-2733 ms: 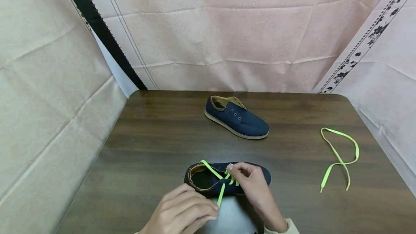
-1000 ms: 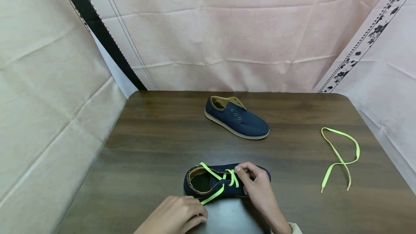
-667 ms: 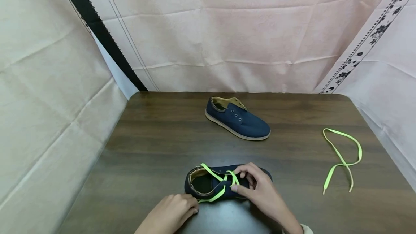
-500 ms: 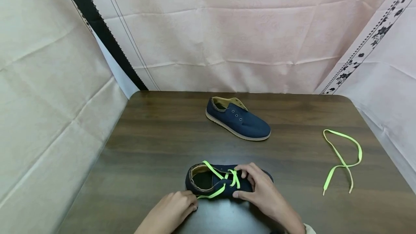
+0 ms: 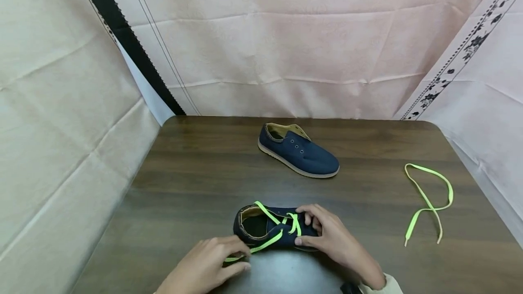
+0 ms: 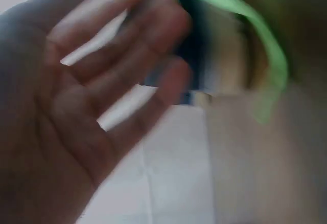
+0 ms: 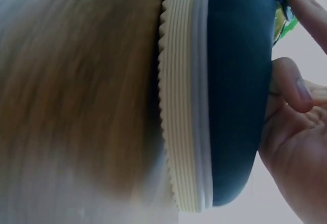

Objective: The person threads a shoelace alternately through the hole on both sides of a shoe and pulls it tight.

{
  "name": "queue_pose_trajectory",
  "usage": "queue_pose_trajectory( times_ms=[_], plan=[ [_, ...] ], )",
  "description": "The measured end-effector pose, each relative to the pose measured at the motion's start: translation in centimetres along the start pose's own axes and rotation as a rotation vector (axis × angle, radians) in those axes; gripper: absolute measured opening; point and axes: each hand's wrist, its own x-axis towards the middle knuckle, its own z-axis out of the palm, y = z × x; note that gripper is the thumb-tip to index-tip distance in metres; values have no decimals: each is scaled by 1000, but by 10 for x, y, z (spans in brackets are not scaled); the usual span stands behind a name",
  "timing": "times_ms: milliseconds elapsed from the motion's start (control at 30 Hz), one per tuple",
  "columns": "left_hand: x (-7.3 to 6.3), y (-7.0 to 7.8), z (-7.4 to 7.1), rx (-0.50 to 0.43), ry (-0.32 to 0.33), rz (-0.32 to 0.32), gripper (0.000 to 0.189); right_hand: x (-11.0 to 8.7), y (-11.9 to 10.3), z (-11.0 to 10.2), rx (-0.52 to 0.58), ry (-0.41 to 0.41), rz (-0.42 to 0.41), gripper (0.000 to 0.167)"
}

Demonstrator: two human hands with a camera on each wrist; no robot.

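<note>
A navy canvas shoe [image 5: 307, 228] with a bright green lace [image 5: 269, 242] threaded through its eyelets lies near the front of the table, toe to the right. My right hand [image 5: 338, 238] grips its front part, thumb on the near side and fingers over the far side; the right wrist view shows the pale ribbed sole beside the hand [image 7: 301, 132]. My left hand [image 5: 206, 261] is by the heel, fingers loosely spread over one lace end. In the blurred left wrist view, the lace [image 6: 268, 45] passes beyond the spread fingers of that hand [image 6: 76, 106].
Farther back on the wooden table [image 5: 196, 171] stands a second navy shoe [image 5: 304, 155] with bare eyelets. A loose green lace [image 5: 429, 208] lies crossed over itself at the right. Pale cloth [image 5: 261, 49] hangs behind the table.
My left hand has drawn the near lace end leftward toward the heel and loosened its fingers. My right hand has left the lacing and taken hold of the shoe's front.
</note>
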Motion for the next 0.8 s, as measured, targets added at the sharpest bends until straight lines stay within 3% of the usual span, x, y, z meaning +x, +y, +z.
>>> queue_pose_trajectory(
  times_ms=[67, 133, 200, 267, 367, 567, 700, 800],
  plan=[
    [0, 12, -7, -19, 81, 78, 15, 0, 0, 1, 22, 16, -5, 43],
    [5, 23, -14, 20, 174, 127, 15, 0, -1, 1, 41, 32, -5, 37],
    [14, 29, -20, 96, 246, 144, 13, 0, -1, 3, 51, 51, 0, 31],
    [27, 29, -26, 169, 272, 121, 14, 0, -1, 4, 47, 59, 4, 26],
    [52, 17, -35, 159, 210, 102, 21, -1, -1, 5, 48, 62, 16, 22],
    [95, -29, -48, -40, -14, 158, 35, -3, -2, 5, 88, 65, 8, 22],
    [105, -55, -49, -76, -142, 145, 39, -4, -3, 6, 99, 77, 13, 20],
    [107, -67, -48, -104, -185, 137, 35, -4, -3, 6, 100, 84, 27, 19]
  ],
)
